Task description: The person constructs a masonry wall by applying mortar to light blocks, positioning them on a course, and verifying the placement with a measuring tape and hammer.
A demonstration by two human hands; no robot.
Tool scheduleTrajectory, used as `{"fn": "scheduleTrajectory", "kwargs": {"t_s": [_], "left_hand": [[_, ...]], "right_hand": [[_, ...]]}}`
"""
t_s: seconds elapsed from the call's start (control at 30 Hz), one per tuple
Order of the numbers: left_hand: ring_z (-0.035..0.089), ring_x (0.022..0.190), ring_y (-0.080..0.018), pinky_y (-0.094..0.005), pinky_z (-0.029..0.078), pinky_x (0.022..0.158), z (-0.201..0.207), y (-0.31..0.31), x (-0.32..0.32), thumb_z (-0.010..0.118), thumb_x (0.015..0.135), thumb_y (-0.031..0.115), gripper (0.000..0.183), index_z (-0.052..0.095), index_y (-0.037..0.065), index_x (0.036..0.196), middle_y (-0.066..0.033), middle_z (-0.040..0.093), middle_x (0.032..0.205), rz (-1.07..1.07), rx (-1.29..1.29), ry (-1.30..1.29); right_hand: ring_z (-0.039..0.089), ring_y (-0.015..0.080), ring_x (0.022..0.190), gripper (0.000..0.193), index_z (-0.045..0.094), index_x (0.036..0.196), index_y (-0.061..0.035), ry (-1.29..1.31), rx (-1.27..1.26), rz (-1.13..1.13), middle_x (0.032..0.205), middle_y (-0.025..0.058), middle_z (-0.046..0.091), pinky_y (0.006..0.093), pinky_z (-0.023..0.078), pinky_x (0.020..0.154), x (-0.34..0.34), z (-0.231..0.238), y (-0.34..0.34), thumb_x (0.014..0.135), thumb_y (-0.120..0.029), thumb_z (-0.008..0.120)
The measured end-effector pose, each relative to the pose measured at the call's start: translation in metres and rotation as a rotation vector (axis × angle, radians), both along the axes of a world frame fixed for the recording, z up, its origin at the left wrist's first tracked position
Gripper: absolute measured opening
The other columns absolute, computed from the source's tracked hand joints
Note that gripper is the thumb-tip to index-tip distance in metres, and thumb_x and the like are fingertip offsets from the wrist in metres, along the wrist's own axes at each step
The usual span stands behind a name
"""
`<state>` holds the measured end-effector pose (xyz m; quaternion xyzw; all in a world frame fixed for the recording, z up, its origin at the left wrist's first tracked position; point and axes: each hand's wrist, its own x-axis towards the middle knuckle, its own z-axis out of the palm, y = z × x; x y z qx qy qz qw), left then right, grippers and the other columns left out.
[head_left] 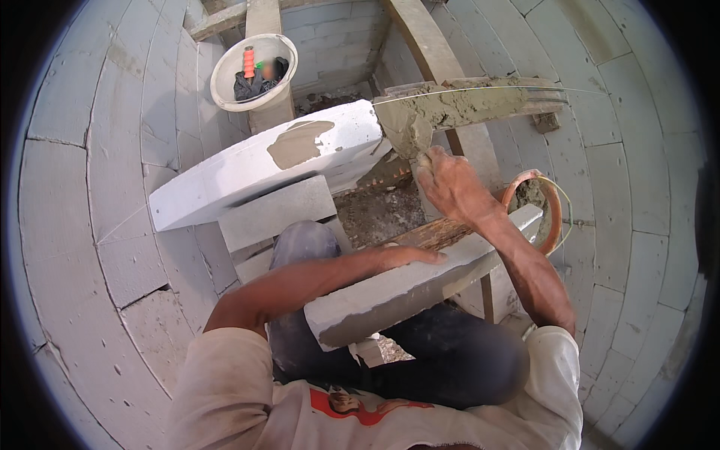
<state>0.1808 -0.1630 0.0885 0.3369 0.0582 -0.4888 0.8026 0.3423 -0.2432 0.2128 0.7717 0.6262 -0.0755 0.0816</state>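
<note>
Right hand (454, 186) clenched round a grey mortar-caked trowel (409, 135), left hand (412, 256) over a long grey masonry block (401, 289), grip unclear; I'd spread evenly across the end of the white oblong block (244, 178)

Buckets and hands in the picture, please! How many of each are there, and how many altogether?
Buckets: 2, one white bucket and one orange bucket
Hands: 2, the left hand on a grey block and the right hand holding a trowel
Total: 4 buckets and hands
</note>
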Motion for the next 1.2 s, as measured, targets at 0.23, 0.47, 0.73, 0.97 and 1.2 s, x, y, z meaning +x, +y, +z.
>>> {"fn": "scheduleTrajectory", "kwargs": {"t_s": [0.23, 0.47, 0.73, 0.97, 1.2], "left_hand": [[0.058, 0.131, -0.0160, -0.0328, 0.045, 0.112, 0.002, -0.001, 0.000, 0.065, 0.105, 0.048, 0.064, 0.058, 0.004, 0.152, -0.0060, 0.063, 0.147, 0.021, -0.024, -0.005], [0.059, 0.128, -0.0217, -0.0358, 0.046, 0.108, -0.006, -0.001, 0.002, 0.065, 0.102, 0.054, 0.069, 0.056, 0.011, 0.155, -0.0093, 0.064, 0.145, 0.055, 0.077, -0.198], [0.060, 0.126, -0.0216, -0.0359, 0.046, 0.108, -0.027, -0.012, -0.002, 0.067, 0.101, 0.055, 0.070, 0.056, 0.011, 0.154, -0.0097, 0.065, 0.142, 0.088, -0.021, -0.181], [0.059, 0.131, -0.0162, -0.0334, 0.046, 0.111, -0.012, -0.009, 0.001, 0.063, 0.106, 0.048, 0.065, 0.056, 0.004, 0.153, -0.0070, 0.063, 0.147, 0.003, 0.008, -0.035], [0.061, 0.130, -0.0218, -0.0380, 0.048, 0.110, 0.003, 0.003, -0.004, 0.065, 0.104, 0.053, 0.070, 0.057, 0.003, 0.152, -0.0124, 0.063, 0.146, 0.041, -0.033, 0.029]], "right_hand": [[0.071, 0.0525, 0.082, 0.029, 0.059, 0.102, 0.0133, 0.365, 0.294, -0.358, 0.083, 0.0359, 0.067, 0.0557, 0.060, 0.074, -0.019, 0.016, 0.007, 0.100, -0.016, 0.057], [0.070, 0.0473, 0.083, 0.015, 0.064, 0.097, 0.0051, 0.541, 0.202, -0.284, 0.093, 0.0299, 0.061, 0.0524, 0.059, 0.075, -0.067, -0.009, 0.071, 0.097, -0.010, 0.061], [0.076, 0.0406, 0.079, 0.022, 0.073, 0.083, 0.0015, 0.209, 0.112, -0.056, 0.095, 0.0254, 0.067, 0.0465, 0.064, 0.069, -0.048, -0.022, 0.049, 0.093, -0.015, 0.062], [0.070, 0.0367, 0.095, 0.023, 0.066, 0.104, -0.0022, 0.098, -0.171, -0.092, 0.116, 0.0247, 0.059, 0.0453, 0.060, 0.077, -0.001, -0.026, -0.004, 0.096, -0.023, 0.063], [0.072, 0.0336, 0.086, 0.023, 0.068, 0.101, 0.0042, 0.156, 0.191, -0.220, 0.110, 0.0239, 0.066, 0.0425, 0.059, 0.072, 0.011, 0.034, -0.089, 0.096, -0.016, 0.059]]}}
